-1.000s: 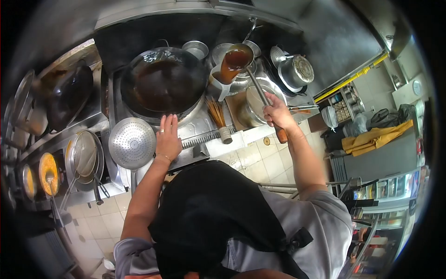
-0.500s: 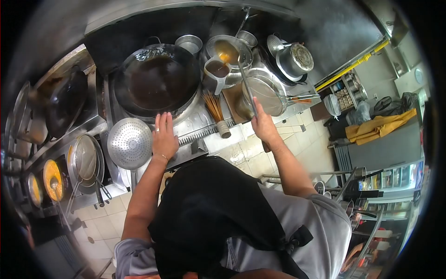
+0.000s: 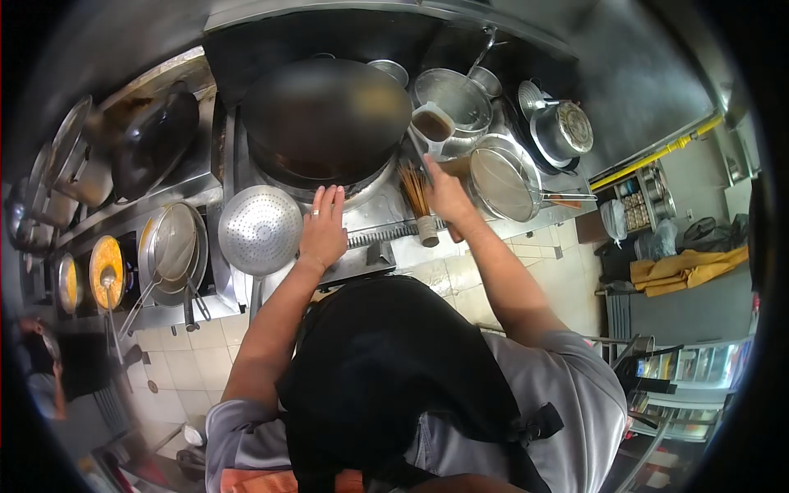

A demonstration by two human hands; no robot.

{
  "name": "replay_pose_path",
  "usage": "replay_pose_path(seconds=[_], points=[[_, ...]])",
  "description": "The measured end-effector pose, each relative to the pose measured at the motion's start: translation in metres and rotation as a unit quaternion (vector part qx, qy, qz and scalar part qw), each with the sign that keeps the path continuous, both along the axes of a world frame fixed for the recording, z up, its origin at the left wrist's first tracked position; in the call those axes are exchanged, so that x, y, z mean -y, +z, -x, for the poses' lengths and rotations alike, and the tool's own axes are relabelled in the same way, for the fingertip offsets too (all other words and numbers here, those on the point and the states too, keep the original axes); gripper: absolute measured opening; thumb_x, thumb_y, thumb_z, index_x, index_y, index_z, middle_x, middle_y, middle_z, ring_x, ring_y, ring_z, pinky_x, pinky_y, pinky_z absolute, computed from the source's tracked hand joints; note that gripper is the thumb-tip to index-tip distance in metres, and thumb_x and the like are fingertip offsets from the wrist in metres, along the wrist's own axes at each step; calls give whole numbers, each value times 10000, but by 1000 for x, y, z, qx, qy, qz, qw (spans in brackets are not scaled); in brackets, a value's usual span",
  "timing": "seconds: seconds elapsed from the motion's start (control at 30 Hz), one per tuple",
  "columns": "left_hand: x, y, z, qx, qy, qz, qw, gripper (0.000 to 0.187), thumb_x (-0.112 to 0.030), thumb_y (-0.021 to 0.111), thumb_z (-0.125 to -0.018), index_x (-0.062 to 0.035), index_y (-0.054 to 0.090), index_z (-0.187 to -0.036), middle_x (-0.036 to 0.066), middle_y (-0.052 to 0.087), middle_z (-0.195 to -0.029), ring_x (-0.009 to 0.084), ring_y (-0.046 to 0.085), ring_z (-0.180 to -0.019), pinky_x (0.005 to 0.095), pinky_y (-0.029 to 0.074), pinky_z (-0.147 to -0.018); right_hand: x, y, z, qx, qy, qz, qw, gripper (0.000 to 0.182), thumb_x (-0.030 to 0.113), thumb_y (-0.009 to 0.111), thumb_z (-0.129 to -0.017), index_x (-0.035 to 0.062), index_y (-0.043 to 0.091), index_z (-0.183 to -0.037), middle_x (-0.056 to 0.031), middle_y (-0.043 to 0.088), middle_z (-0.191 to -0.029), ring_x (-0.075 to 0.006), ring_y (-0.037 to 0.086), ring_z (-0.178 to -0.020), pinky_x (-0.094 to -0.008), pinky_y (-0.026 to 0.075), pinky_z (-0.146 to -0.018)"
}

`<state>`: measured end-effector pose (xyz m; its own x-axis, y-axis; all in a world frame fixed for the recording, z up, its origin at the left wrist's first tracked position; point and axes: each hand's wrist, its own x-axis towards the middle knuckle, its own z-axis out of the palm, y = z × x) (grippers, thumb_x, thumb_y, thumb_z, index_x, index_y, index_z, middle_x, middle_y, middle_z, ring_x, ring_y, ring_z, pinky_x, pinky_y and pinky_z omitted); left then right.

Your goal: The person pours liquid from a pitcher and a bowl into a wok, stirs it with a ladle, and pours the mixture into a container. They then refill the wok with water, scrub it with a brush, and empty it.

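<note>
Ladle handle (image 3: 420,153) in your right hand (image 3: 448,201), fingers wrapped firmly around it, lies beside the wok (image 3: 283,156) on its right. You grip it near its lower end, probably to keep your knuckles away from the heat. The bowl end is lost in blur, and the wok's contents cannot be told either. Your left hand (image 3: 324,234) lies flat at the wok's near edge, fingers extended and gripping nothing, perhaps for balance; firm contact is unclear. Just past the shaft, a white jug (image 3: 436,149) holds brown liquid, seemingly kept within ladle reach. A bamboo brush (image 3: 420,205) lies near your right wrist. A perforated skimmer (image 3: 261,230) rests beside your left hand, its handle toward you, presumably for easy grabbing. Farther left, a pan (image 3: 124,275) contains something orange, with a utensil in it.
</note>
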<state>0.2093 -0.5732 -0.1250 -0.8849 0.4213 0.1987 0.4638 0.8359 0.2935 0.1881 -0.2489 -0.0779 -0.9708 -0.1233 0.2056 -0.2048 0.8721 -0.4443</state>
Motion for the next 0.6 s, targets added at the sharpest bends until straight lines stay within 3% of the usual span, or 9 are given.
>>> replay_pose_path(seconds=[0.03,0.07,0.1,0.13,0.17,0.2,0.23,0.43,0.6], points=[[0,-2,0,3,0,3,1000,914,-144,748,-838,-41,307,-1632,126,340,-1655,352,257,-1586,528,459,-1103,14,2,-2,120,-59,-15,991,812,38,619,-917,21,261,-1645,-435,663,-1137,-544,717,-915,-530,596,-835],[0,-1,1,5,1,7,1000,909,-137,742,-843,-42,304,-1634,124,337,-1654,351,260,-1584,526,459,-1103,24,-7,-10,78,-39,-27,996,789,32,616,-923,27,292,-1642,-295,732,-924,-429,725,-726,-502,596,-670],[1,0,2,4,8,8,1000,909,-137,742,-843,-42,304,-1634,124,337,-1654,351,260,-1584,526,459,-1103,25,-9,-11,77,-33,-27,996,789,32,616,-923,27,292,-1642,-295,732,-924,-429,725,-726,-502,596,-670],[0,2,1,10,6,-7,1000,899,-132,732,-844,-44,309,-1633,124,342,-1652,347,265,-1583,522,460,-1103,27,-1,-13,226,-40,216,949,782,21,609,-929,39,295,-1646,-202,689,-850,-331,665,-643,-445,552,-583],[0,2,-1,18,3,-22,1000,889,-126,722,-846,-45,314,-1632,124,348,-1650,343,270,-1582,519,461,-1102,31,11,-18,360,-46,438,822,776,10,602,-936,50,298,-1649,-109,646,-776,-233,604,-560,-387,509,-497],[0,-1,-1,5,7,-20,1000,888,-124,714,-843,-47,315,-1633,121,358,-1646,335,275,-1582,507,465,-1100,46,41,-28,386,-106,563,723,550,-34,540,-972,86,462,-1502,-7,492,-767,-53,424,-544,-221,335,-433],[1,-3,0,6,11,-23,1000,888,-124,714,-843,-47,315,-1633,121,358,-1646,335,275,-1582,507,465,-1100,46,53,-29,389,-105,559,725,550,-34,540,-972,86,462,-1502,-7,492,-767,-53,424,-544,-221,335,-433],[3,-1,0,-3,3,0,1000,915,-133,728,-835,-49,299,-1639,115,355,-1648,327,276,-1582,498,465,-1107,16,86,-33,445,-45,751,485,389,-35,501,-1007,36,492,-1389,-60,518,-826,-41,460,-557,-184,328,-403],[3,2,0,10,-2,-10,1000,911,-142,734,-834,-42,305,-1632,121,358,-1643,340,271,-1581,505,457,-1122,-4,121,-50,409,-53,780,470,409,-30,485,-1015,0,486,-1422,-58,499,-851,-40,444,-558,-161,314,-386]])
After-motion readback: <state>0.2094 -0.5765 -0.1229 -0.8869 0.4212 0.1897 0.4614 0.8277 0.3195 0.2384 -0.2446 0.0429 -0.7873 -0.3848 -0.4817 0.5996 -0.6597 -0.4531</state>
